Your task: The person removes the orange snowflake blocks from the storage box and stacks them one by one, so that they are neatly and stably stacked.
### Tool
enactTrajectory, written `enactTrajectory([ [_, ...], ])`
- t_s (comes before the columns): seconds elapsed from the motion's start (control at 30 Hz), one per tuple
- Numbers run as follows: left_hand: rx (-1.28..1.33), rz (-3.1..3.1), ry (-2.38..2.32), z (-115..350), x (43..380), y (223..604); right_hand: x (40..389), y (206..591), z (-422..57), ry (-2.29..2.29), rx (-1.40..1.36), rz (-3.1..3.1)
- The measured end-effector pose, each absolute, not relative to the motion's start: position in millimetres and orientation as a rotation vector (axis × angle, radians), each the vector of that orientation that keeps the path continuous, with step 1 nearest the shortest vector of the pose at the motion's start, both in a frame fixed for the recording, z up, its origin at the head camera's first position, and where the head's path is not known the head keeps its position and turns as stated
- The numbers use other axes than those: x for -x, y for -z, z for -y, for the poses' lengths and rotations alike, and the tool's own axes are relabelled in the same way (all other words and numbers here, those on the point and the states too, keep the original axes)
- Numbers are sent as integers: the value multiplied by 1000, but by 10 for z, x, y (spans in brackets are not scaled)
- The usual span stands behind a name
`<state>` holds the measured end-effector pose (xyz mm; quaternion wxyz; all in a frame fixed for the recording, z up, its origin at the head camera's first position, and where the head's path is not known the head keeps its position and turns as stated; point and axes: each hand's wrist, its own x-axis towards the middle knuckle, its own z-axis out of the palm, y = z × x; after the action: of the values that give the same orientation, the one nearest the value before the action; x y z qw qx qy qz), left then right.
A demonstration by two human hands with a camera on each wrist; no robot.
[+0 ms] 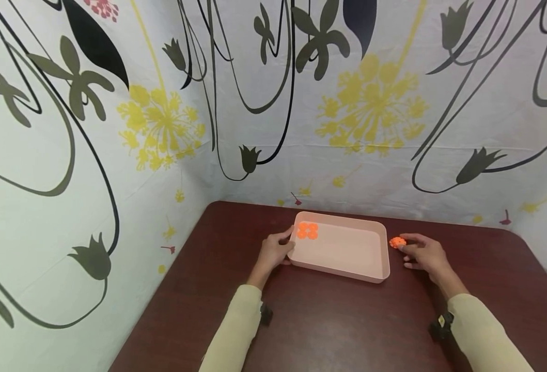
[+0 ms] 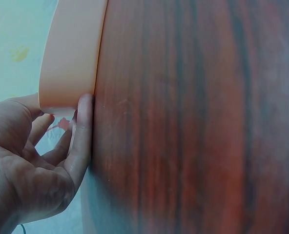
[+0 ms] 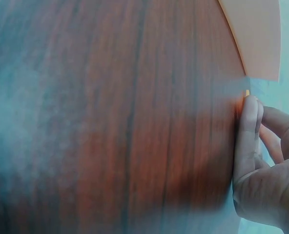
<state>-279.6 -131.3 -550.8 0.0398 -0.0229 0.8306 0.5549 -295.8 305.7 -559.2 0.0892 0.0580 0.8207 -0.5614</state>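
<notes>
A shallow pale pink tray [image 1: 347, 247] lies on the dark table, turned slightly. My left hand [image 1: 273, 251] grips its left end, thumb at the rim and fingers low against the outer wall; the left wrist view shows this hand [image 2: 42, 161] at the tray's corner [image 2: 69, 78]. Several flat orange flower-shaped pieces [image 1: 302, 234] lie grouped in the tray's far left corner. Just right of the tray, my right hand [image 1: 427, 254] pinches an orange flower-shaped piece [image 1: 396, 242] close over the table. Fingers mostly hide that piece in the right wrist view.
The reddish-brown table [image 1: 338, 320] reaches back to a white cloth wall [image 1: 264, 129] printed with plants and yellow flowers. Another stretch of this cloth runs along the left side. A dark wrist camera [image 1: 441, 326] sits on the right sleeve.
</notes>
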Motion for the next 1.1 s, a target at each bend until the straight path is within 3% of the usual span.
enactTrajectory([
  [0.5,103,-2517,-1691,1317,2798,5486,2870,5377,-3070,1771,-151,-2357],
  [1.1,107,-2510,-1719,1291,2783,5469,2793,5105,-2584,1968,41,-2410],
])
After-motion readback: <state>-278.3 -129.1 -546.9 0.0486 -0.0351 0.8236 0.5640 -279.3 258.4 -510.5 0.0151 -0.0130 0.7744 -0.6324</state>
